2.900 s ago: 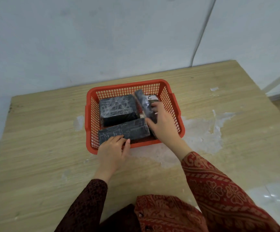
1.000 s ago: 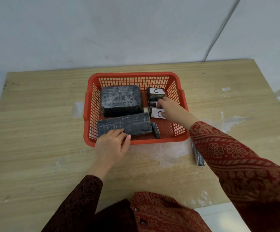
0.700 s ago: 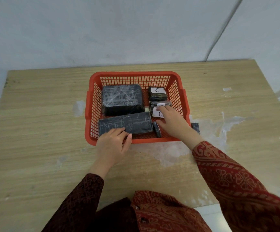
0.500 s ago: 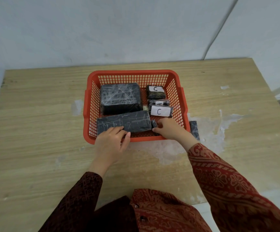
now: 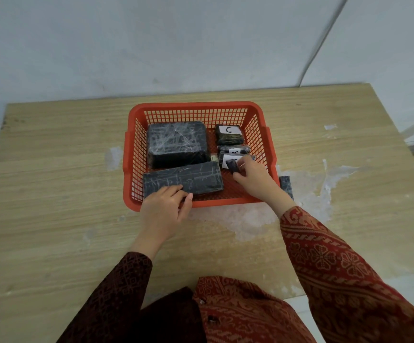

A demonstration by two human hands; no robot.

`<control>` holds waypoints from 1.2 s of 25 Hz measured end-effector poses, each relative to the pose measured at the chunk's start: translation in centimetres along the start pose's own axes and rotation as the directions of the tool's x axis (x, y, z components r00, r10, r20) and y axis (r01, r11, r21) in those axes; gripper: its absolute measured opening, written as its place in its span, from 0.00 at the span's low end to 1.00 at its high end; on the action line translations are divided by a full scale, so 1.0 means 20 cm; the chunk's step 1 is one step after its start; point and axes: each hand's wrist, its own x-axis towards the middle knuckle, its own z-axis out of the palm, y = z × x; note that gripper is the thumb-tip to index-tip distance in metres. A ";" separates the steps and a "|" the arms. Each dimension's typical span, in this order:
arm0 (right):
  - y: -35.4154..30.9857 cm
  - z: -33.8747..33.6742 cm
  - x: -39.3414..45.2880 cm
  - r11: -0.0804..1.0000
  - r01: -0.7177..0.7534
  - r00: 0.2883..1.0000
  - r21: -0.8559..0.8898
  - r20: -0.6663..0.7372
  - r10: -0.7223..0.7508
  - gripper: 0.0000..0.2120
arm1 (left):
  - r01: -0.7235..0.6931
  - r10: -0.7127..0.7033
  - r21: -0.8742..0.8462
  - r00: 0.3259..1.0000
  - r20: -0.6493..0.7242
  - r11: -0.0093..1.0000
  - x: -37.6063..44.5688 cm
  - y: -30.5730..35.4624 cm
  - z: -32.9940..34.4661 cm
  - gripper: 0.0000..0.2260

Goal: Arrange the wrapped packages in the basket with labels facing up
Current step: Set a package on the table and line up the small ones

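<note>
Orange plastic mesh basket (image 5: 136,154) sits on a wooden table (image 5: 52,231), mid-table, near the wall. Inside: big black wrapped block (image 5: 177,143) at back left, no label showing on top. Long flat black package (image 5: 182,180) lies along the front wall, just in front of the block, also no label visible. Right column, back to front — small package with a white "C" label (image 5: 228,134) facing up, then a narrow package (image 5: 234,150) with a partly visible white label, then a third labelled package (image 5: 225,160) mostly hidden by the right hand.

Left hand (image 5: 165,210) rests over the basket's front rim, fingers flat and loosely extended on the near-left end of the long package, thumb at the rim; pressing it, not gripping around it.

Right hand (image 5: 251,180) is inside the basket at the front right, fingers curled, pinching a small dark wrapped piece (image 5: 232,165) between thumb and fingertips, held just above the third labelled package. Can't tell if the piece has a label.

One more dark wrapped package (image 5: 286,185) lies on the table outside the basket, just beside its right wall, partly hidden by the right wrist. Patterned red sleeves (image 5: 325,263) on both arms. White peeled patches (image 5: 307,194) mark the tabletop right of the basket.
</note>
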 end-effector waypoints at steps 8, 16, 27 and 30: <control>0.02 -0.05 0.08 0.826 0.293 0.956 -0.482 0.141 -0.256 0.18 | -0.009 0.009 -0.009 1.000 0.000 1.000 0.00 0.00 0.00 0.19; 0.02 -0.04 0.09 0.842 0.297 0.954 -0.449 0.115 -0.275 0.14 | -0.002 0.002 -0.003 1.000 0.012 1.000 0.00 -0.01 0.01 0.20; 0.03 -0.06 0.18 0.744 0.334 0.938 -0.579 0.129 -0.322 0.21 | 0.003 -0.003 -0.024 1.000 -0.004 1.000 0.00 -0.02 0.04 0.20; 0.03 -0.07 0.20 0.778 0.331 0.942 -0.534 0.134 -0.309 0.18 | 0.004 -0.004 -0.037 1.000 0.004 0.999 -0.01 -0.02 0.03 0.19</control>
